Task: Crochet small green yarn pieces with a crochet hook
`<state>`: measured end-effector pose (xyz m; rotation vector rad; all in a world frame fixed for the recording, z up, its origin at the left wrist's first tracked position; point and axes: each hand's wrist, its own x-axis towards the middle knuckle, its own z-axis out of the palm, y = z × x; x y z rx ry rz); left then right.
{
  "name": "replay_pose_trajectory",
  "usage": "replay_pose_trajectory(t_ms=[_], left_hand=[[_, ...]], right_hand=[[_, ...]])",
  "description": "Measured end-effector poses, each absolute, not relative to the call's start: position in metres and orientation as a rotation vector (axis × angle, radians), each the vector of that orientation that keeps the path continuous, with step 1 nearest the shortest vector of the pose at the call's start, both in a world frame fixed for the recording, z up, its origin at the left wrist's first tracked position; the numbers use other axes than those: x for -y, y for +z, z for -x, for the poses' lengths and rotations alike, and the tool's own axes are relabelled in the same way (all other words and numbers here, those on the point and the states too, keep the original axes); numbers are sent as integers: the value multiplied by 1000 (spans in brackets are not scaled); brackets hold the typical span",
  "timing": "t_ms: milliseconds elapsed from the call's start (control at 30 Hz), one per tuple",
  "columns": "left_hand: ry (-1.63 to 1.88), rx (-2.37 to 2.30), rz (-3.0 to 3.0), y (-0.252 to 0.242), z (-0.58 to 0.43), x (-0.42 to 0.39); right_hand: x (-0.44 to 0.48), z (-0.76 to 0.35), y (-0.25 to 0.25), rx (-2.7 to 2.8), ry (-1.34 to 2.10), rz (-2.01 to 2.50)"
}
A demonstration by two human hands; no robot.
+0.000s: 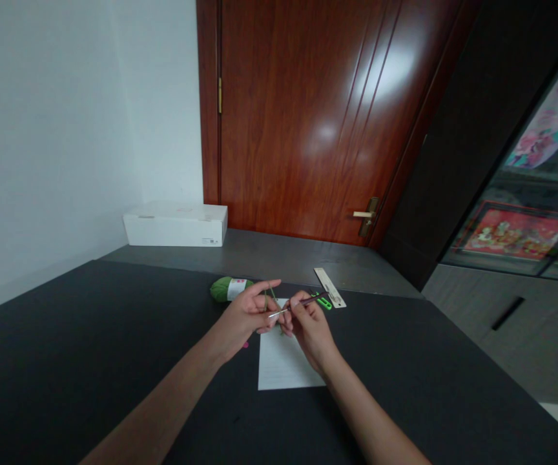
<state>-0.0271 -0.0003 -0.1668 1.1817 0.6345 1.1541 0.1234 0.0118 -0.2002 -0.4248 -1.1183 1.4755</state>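
My right hand pinches a crochet hook with a dark handle and a pale metal tip that points left. Green yarn runs over the raised index finger of my left hand, whose thumb and other fingers are closed near the hook's tip. A small bit of green yarn work seems to sit between the hands, mostly hidden by fingers. Behind my left hand lies a green yarn ball with a white label band. Beneath both hands is a white printed sheet.
A pale ruler and a bright green tool lie beyond my right hand. Something small and pink shows beside the sheet. At the back left stands a white box, near a wooden door. A cabinet is at the right.
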Motion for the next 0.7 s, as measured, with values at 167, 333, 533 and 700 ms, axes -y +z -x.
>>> replay_pose_trajectory(t_ms=[167, 333, 533, 700], left_hand=[[1182, -589, -1162, -164, 28, 3], [1174, -555, -1177, -162, 30, 4], [1162, -523, -1147, -161, 27, 7], [1249, -569, -1077, -166, 20, 7]], right_hand=[[-9, -126, -196, 1168, 1413, 415], [-12, -128, -198, 1200, 1404, 398], [-11, -126, -205, 1270, 1187, 413], [-4, -137, -203, 1685, 467, 522]])
